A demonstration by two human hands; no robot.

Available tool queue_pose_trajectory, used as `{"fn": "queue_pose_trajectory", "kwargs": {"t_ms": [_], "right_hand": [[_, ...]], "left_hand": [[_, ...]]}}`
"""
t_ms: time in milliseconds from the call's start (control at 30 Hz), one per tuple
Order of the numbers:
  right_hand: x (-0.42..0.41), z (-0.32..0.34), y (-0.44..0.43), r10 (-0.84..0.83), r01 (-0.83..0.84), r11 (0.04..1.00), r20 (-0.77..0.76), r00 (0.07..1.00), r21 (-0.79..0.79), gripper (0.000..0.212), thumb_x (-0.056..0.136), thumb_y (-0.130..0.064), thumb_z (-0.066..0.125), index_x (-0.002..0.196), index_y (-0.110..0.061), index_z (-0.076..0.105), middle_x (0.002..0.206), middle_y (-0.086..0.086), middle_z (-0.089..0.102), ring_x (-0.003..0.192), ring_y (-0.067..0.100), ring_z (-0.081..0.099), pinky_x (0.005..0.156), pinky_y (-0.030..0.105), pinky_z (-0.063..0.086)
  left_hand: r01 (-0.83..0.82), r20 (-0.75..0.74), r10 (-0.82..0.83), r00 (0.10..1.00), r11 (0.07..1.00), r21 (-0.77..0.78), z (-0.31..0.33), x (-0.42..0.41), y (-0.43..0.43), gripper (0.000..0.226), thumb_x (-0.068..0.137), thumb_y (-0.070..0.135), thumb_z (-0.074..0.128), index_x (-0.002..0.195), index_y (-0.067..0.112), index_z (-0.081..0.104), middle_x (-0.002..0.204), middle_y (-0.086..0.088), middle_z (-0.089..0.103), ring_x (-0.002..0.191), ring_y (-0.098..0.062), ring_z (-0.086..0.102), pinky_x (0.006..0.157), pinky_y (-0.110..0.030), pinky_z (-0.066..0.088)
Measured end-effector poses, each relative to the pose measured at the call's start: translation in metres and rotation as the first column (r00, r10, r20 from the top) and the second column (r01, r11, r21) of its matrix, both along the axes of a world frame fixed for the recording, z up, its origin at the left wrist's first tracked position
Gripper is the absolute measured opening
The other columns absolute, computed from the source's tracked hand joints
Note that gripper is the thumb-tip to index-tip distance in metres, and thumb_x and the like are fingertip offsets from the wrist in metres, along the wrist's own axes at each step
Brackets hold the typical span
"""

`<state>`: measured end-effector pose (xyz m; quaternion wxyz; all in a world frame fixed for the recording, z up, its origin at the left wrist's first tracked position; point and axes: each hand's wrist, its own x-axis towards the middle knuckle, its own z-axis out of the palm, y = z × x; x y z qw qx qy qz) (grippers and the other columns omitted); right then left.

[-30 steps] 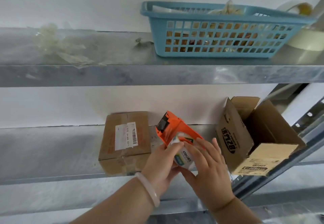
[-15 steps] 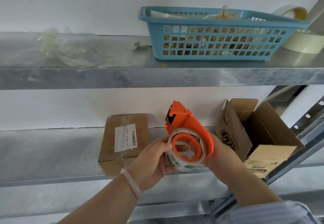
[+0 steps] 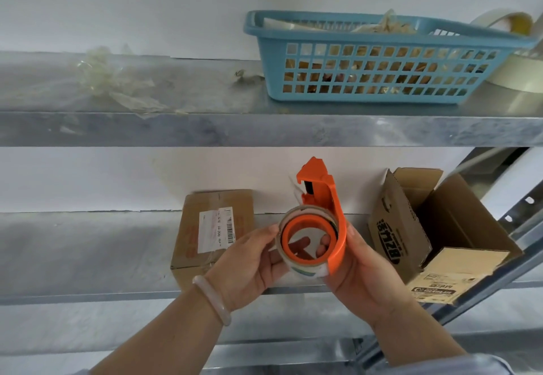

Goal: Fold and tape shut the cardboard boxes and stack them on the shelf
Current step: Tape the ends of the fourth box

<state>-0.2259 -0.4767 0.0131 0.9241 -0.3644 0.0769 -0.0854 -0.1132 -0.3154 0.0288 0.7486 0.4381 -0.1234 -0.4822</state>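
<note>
left hand [image 3: 249, 269] curls on the tape roll [image 3: 295, 267], right hand [image 3: 361, 272] grips the orange tape dispenser [image 3: 332, 198] before the middle shelf [image 3: 88, 251]. taped box [image 3: 211, 228] sits behind-left, open box [image 3: 458, 233] right. blue basket [image 3: 382, 81] on upper shelf [image 3: 117, 131].

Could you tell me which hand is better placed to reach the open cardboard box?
Probably the right. The right hand lies beside the open box, while the left hand sits farther off, near the taped box. Both grip the tape dispenser, so the left would have to hold it alone.
</note>
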Motion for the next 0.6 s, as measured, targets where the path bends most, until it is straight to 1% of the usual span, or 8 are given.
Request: {"fn": "queue_pose_trajectory", "kwargs": {"t_ms": [100,233,267,333,400,500,533,600], "right_hand": [[0.001,0.004,-0.002,-0.067,0.068,0.996,0.013,0.998,-0.065,0.076,0.084,-0.031,0.076,0.149,-0.024,0.038,0.145,0.016,0.05,0.132,0.034,0.05,0.104,0.05,0.046],[0.0,0.015,-0.003,-0.14,0.129,0.969,-0.041,0.989,-0.212,0.06,0.088,-0.017,0.054,0.145,-0.033,0.041,0.128,0.006,0.066,0.108,0.026,0.068,0.084,0.046,0.059],[-0.002,0.018,-0.003,-0.115,0.102,0.963,-0.04,0.993,-0.249,0.062,0.087,-0.018,0.058,0.144,-0.035,0.041,0.127,0.005,0.066,0.105,0.024,0.069,0.078,0.042,0.061],[-0.007,0.023,-0.005,-0.021,0.006,0.933,-0.039,0.999,-0.36,0.075,0.082,-0.026,0.076,0.145,-0.04,0.038,0.131,0.004,0.064,0.111,0.026,0.066,0.079,0.039,0.059],[-0.011,0.029,-0.006,0.07,-0.096,0.833,-0.068,0.995,-0.544,0.078,0.082,-0.027,0.075,0.143,-0.049,0.032,0.131,0.005,0.064,0.114,0.031,0.064,0.082,0.04,0.057],[-0.014,0.041,-0.005,0.129,-0.179,0.674,-0.125,0.984,-0.717,0.072,0.088,-0.014,0.064,0.14,-0.046,0.027,0.113,0.004,0.071,0.1,0.025,0.069,0.079,0.033,0.057],[-0.015,0.044,-0.003,0.147,-0.198,0.628,-0.134,0.98,-0.753,0.07,0.087,-0.013,0.064,0.137,-0.046,0.029,0.109,0.003,0.072,0.095,0.022,0.07,0.079,0.031,0.056],[-0.016,0.048,0.0,0.184,-0.217,0.552,-0.137,0.973,-0.805,0.059,0.086,-0.016,0.066,0.13,-0.047,0.042,0.115,-0.002,0.068,0.099,0.019,0.068,0.082,0.03,0.055]], "left_hand": [[-0.027,0.06,0.022,0.998,0.997,0.079,-0.003,0.003,0.001,0.034,0.092,0.024,0.055,0.115,0.004,0.069,0.116,-0.021,0.068,0.106,-0.03,0.067,0.086,-0.036,0.059],[-0.025,0.188,-0.009,0.982,0.983,0.179,-0.011,0.009,0.002,0.031,0.098,0.014,0.053,0.127,0.009,0.064,0.122,-0.016,0.067,0.116,-0.031,0.063,0.097,-0.044,0.053],[-0.065,0.166,0.036,0.985,0.983,0.173,-0.01,0.011,0.002,0.032,0.098,0.014,0.053,0.128,0.006,0.062,0.122,-0.017,0.067,0.116,-0.032,0.063,0.096,-0.045,0.053],[-0.14,0.045,0.135,0.99,0.981,0.137,-0.005,0.017,0.002,0.035,0.091,0.021,0.06,0.121,0.002,0.064,0.117,-0.019,0.068,0.107,-0.033,0.067,0.088,-0.041,0.058],[-0.14,-0.04,0.145,0.989,0.984,0.111,0.002,0.024,0.004,0.039,0.087,0.033,0.058,0.111,0.003,0.067,0.105,-0.017,0.07,0.09,-0.028,0.07,0.077,-0.038,0.06],[-0.084,-0.046,0.09,0.995,0.99,0.117,0.009,0.037,0.01,0.043,0.097,0.038,0.047,0.118,0.007,0.066,0.098,-0.016,0.068,0.083,-0.028,0.069,0.069,-0.039,0.059],[-0.07,-0.051,0.076,0.996,0.991,0.114,0.01,0.039,0.013,0.041,0.096,0.038,0.048,0.117,0.009,0.067,0.096,-0.014,0.066,0.08,-0.027,0.068,0.065,-0.037,0.058],[-0.037,-0.028,0.041,0.999,0.992,0.12,0.012,0.042,0.02,0.031,0.088,0.036,0.056,0.099,0.012,0.071,0.085,-0.009,0.063,0.072,-0.02,0.065,0.061,-0.032,0.056]]}}
